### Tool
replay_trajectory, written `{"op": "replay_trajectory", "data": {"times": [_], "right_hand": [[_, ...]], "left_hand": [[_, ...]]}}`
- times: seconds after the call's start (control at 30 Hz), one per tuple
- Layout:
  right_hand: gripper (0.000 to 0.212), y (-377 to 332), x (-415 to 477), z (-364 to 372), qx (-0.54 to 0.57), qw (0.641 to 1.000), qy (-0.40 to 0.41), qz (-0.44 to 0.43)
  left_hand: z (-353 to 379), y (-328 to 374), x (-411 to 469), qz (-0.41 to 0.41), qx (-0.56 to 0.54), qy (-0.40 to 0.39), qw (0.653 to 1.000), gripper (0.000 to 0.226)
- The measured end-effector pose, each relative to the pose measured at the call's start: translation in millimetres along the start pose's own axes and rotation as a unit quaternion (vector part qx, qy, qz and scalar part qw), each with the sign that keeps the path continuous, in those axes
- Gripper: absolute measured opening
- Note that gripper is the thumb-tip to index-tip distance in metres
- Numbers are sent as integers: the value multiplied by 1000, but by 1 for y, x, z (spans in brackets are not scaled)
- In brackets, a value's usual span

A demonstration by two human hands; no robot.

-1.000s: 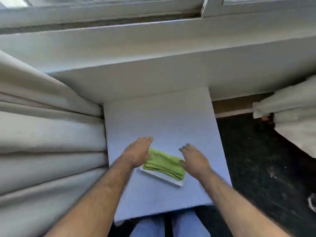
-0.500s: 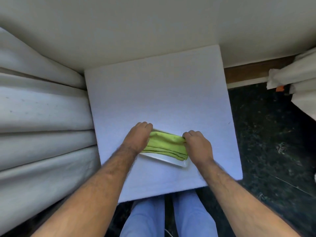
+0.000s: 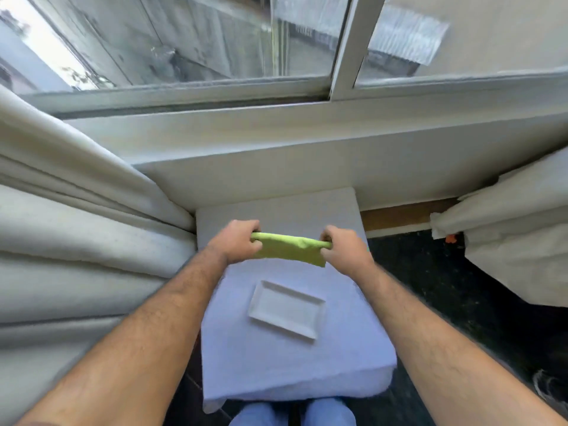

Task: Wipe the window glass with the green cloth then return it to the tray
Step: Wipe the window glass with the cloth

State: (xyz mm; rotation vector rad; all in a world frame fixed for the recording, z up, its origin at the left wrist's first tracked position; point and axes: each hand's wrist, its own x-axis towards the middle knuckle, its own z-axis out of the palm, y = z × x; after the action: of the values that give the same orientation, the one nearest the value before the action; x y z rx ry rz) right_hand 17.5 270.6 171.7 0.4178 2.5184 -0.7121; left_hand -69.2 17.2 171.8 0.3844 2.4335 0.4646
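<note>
Both bare forearms reach forward from the lower corners of the view, and the left hand (image 3: 236, 241) and right hand (image 3: 345, 248) meet at the same height above the white cloth-covered counter (image 3: 292, 364). Each hand is curled into a loose fist, knuckles up, with its fingers closed on one end of the folded lime-green cloth (image 3: 289, 249). The cloth is held in the air, pulled into a fairly taut band along its top edge, while its soft lower layers hang down in a flat flap towards the right hand. It is well clear of the shallow rectangular white tray (image 3: 287, 312), which lies bare on the counter beneath and nearer the person, set at a slight angle, smooth and glossy with a raised rim. The counter covering looks slightly nubbly, like towelling. Beyond the hands run a broad, matte white windowsill (image 3: 307, 139) and the window glass (image 3: 199, 41) in a pale frame with an upright bar. Thick cream curtains (image 3: 76, 241) fall in heavy folds on the left, and more of the same fabric bunches at the right edge over a dark speckled floor (image 3: 461, 302).
</note>
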Motion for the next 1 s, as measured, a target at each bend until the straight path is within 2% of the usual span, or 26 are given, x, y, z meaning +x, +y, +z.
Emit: {"op": "replay_trajectory", "data": {"times": [0.13, 0.33, 0.5, 0.6, 0.73, 0.83, 1.0], "right_hand": [[21, -47, -10, -98, 131, 987, 94, -27], [28, -126, -43, -242, 231, 959, 140, -80], [19, -198, -92, -345, 324, 917, 162, -168], [17, -240, -128, -402, 327, 901, 172, -227], [25, -292, -174, -466, 305, 883, 213, -284], [31, -325, -202, -505, 284, 869, 255, -314], [14, -377, -226, -558, 226, 833, 356, -358]], "left_hand": [[-104, 34, -26, 17, -85, 108, 990, 21], [-252, 83, -72, 58, -185, 242, 951, 26], [-364, 118, -127, 128, -292, 347, 882, 31], [-419, 139, -161, 156, -329, 399, 842, 30], [-483, 163, -203, 184, -321, 474, 799, 28], [-530, 180, -231, 183, -264, 553, 769, 29], [-609, 208, -276, 173, -152, 679, 698, 33]]}}
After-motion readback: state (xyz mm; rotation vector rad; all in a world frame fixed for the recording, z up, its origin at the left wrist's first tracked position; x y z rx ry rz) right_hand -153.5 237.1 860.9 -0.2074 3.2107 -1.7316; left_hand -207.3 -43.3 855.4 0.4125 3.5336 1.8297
